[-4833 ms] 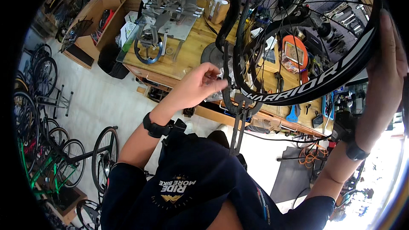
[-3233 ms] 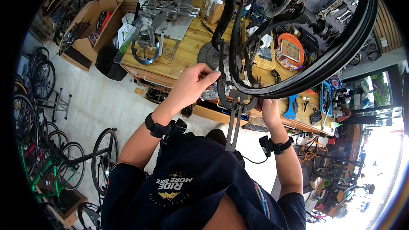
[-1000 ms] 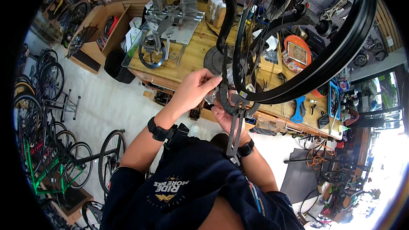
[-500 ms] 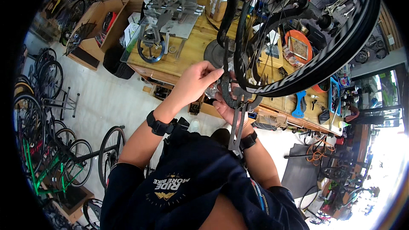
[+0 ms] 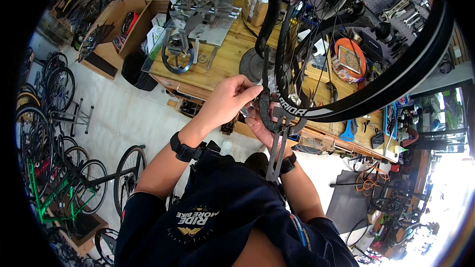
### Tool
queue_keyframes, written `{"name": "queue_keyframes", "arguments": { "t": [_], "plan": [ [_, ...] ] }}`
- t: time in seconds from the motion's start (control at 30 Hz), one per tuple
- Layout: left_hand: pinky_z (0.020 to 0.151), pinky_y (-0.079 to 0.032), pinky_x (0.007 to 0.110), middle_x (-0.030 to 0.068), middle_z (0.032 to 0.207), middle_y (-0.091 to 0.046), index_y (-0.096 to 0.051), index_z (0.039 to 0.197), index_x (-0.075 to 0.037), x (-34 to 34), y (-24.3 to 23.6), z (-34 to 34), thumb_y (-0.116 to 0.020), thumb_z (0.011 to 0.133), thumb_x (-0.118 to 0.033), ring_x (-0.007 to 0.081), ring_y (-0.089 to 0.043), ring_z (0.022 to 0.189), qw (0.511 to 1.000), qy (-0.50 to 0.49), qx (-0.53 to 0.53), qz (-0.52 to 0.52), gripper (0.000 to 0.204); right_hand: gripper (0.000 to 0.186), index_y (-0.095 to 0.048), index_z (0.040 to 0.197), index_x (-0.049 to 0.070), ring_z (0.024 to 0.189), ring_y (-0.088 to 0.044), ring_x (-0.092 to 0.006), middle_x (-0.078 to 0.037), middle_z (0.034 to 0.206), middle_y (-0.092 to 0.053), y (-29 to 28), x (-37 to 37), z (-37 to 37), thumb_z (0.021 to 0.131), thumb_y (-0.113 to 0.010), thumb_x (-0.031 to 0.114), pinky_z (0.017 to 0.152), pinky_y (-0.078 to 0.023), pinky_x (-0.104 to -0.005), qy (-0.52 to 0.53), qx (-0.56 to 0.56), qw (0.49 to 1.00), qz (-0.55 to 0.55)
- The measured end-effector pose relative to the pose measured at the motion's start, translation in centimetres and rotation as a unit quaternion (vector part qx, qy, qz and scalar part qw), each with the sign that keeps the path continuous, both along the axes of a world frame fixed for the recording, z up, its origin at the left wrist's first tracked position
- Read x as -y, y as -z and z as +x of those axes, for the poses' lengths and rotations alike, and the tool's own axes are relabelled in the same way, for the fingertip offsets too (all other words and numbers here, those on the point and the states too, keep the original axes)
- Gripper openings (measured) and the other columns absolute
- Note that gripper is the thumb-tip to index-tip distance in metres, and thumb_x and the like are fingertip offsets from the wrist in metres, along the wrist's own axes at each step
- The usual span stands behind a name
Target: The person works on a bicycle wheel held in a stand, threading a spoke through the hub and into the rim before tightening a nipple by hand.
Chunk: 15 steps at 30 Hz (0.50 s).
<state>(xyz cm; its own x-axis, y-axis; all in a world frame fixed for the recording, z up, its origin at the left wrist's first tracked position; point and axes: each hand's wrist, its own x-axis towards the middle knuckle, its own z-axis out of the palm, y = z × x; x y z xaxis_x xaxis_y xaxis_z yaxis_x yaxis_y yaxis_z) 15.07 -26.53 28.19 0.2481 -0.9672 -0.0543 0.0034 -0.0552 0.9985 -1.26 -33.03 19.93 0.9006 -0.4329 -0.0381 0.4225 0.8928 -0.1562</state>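
Left hand (image 5: 228, 103), curled, has its thumb at the dark stand (image 5: 264, 100); right hand (image 5: 262, 128) sits partly behind it — whether either grips, I cannot tell; the wheel (image 5: 368, 108) is mounted in the stand, seemingly to clear the surface (image 5: 232, 52).

White block lettering (image 5: 291, 107) is being carried on black wheel rim (image 5: 356, 111); upside-down white slogan (image 5: 197, 218) and yellow mountain emblem (image 5: 190, 231) are being displayed on dark shirt (image 5: 225, 188).
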Motion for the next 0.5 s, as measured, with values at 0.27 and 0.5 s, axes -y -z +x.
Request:
{"name": "queue_keyframes", "arguments": {
  "t": [0.27, 0.5],
  "plan": [
    [0.065, -0.051, 0.026, 0.0054, 0.081, -0.067, -0.062, 0.093, 0.004, 0.0, -0.5, 0.0, -0.066, 0.097, -0.022, 0.0096, -0.063, 0.073, 1.000, 0.001, -0.001, 0.014, 0.027, 0.035, -0.061, 0.121, 0.017, 0.111, -0.061, -0.0220, -0.005, 0.116, -0.067, 2.0, -0.6, 1.8, 0.089, -0.072, 0.024, 0.079, -0.052, -0.0349, 0.089, 0.019, 0.996, -0.012],
    [0.066, -0.052, 0.026, 0.0046, 0.083, -0.067, -0.062, 0.096, 0.004, 0.1, -0.3, 0.1, -0.066, 0.098, -0.021, 0.0101, -0.063, 0.074, 0.999, 0.015, -0.029, 0.009, 0.025, 0.027, -0.059, 0.120, 0.015, 0.112, -0.061, -0.0231, -0.006, 0.120, -0.066, 1.0, 0.3, 1.0, 0.095, -0.061, 0.024, 0.090, -0.054, -0.0338, 0.065, 0.015, 0.998, -0.018]
  ]
}}
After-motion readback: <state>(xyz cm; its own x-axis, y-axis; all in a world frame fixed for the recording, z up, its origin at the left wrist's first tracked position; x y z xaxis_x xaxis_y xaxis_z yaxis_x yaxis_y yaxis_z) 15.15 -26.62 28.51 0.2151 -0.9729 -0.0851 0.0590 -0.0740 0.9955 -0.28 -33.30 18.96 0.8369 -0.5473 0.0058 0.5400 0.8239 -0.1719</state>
